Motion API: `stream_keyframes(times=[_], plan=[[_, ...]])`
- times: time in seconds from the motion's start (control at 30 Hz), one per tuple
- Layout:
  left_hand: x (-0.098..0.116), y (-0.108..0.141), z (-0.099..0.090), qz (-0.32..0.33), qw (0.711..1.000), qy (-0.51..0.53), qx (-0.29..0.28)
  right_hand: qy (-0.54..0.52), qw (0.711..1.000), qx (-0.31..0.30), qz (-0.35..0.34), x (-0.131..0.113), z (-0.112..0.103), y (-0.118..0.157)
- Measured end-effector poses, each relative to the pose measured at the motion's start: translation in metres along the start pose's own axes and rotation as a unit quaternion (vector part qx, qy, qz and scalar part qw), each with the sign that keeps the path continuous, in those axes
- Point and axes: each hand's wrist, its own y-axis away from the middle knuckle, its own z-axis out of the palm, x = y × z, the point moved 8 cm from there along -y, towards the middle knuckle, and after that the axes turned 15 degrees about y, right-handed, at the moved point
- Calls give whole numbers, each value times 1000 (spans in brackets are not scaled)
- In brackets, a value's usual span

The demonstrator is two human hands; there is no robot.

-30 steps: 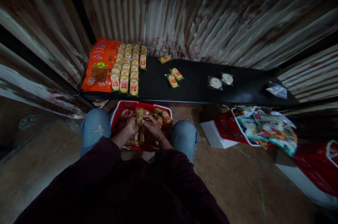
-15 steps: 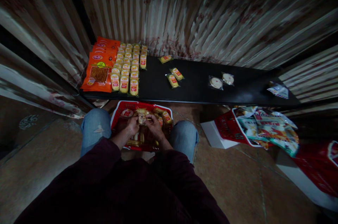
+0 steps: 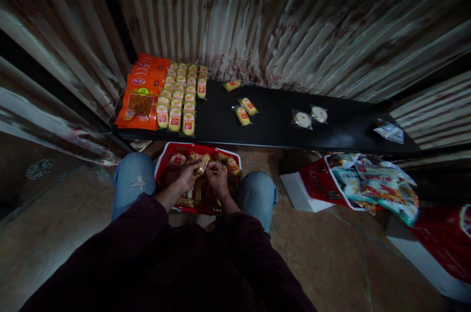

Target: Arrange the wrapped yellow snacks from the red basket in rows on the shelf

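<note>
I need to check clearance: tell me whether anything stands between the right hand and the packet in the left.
Nothing visible: the right hand is close beside the packet, over the red basket; contact is unclear.

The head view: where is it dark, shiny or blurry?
Head view: dim overall, the dark maroon sleeves almost black; head view: a faint sheen on the long black tabletop, toward the right; head view: the red plastic basket at the right edge looks smeared and stretched, and any print on the small gold-wrapped packet in the left hand is unreadable.
</note>
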Motion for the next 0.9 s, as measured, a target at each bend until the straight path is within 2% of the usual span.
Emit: stream_keyframes(times=[0.1, 0.27, 0.37, 0.6, 0.67, 0.8, 0.9], plan=[[6, -2, -5, 53, 998, -18, 14, -50, 998, -10, 26, 1, 1, 0], [17, 1, -2, 132, 989, -67, 12, -136, 978, -84, 134, 4, 12, 7], [22, 5, 4, 157, 982, -102, 3, -144, 978, -89, 121, -1, 13, 7], [21, 9, 11, 164, 966, -196, -38, -102, 988, -93, 67, -4, 11, 5], [22, 10, 11, 180, 961, -208, -38, -103, 986, -104, 82, -1, 12, 7], [24, 12, 8, 184, 963, -195, -8, -82, 985, -65, 135, 9, 4, 11], [24, 17, 12, 171, 959, -224, -18, -81, 986, -72, 126, 9, 4, 11]])
